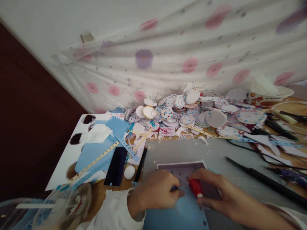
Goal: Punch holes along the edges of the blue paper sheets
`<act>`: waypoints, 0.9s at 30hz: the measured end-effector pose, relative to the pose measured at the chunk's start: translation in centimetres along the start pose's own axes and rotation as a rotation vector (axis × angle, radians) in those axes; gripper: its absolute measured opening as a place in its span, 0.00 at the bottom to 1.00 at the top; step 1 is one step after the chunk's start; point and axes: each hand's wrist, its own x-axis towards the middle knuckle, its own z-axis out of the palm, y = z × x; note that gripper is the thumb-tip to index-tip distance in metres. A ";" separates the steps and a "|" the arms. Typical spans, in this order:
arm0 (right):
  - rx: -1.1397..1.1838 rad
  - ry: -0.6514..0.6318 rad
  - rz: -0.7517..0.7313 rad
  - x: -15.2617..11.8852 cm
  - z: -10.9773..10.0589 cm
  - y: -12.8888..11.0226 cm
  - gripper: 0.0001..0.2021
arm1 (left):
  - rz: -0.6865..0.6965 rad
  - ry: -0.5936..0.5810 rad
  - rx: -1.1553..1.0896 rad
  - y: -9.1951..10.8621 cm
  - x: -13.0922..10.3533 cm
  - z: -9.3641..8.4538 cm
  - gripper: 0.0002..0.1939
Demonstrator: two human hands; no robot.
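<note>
Flowered white cloth [165, 54] hangs behind the grey mat [165, 150], and it covers the greater part of the wall. Between this cloth and the mat, there is a long heap of round paper discs [168, 118], with many small red and blue pieces on them. On the near part of the mat lies a blue sheet [172, 214]; a purplish piece with pale rim [181, 165] shows beyond it. At the right of the mat is a long black tool [266, 182]. Both hands are above the blue sheet: the left hand [153, 191] has its fingers bent inward, and the right hand [217, 188] is curved. Left of the mat lie the dark phone [116, 166], then a black pen [141, 164] and a white round thing [129, 172]. Over the mat, the right hand pinches a red bulb-shaped thing [196, 187] between thumb and fingers. Something small and dark [174, 187] is at the left fingertips, but I cannot tell if they pinch it
</note>
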 end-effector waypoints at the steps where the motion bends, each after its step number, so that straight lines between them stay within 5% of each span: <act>1: -0.004 -0.017 0.005 0.0 0.1 0.2 0.13 | 0.002 0.004 0.000 0.0 0.0 0.0 0.13; 12: -0.071 -0.031 -0.045 0.5 0.5 0.0 0.03 | 0.091 0.094 0.011 0.0 0.7 0.5 0.11; 18: -0.228 0.023 -0.130 1.0 0.5 -1.0 0.08 | 0.088 0.066 0.091 0.2 0.5 0.1 0.09; 23: -0.256 0.041 -0.176 1.1 0.7 -0.6 0.11 | 0.121 0.151 0.123 1.5 0.8 0.0 0.36; 27: -0.259 0.094 -0.166 1.2 0.8 -0.1 0.08 | 0.075 0.177 0.151 2.0 2.2 0.6 0.31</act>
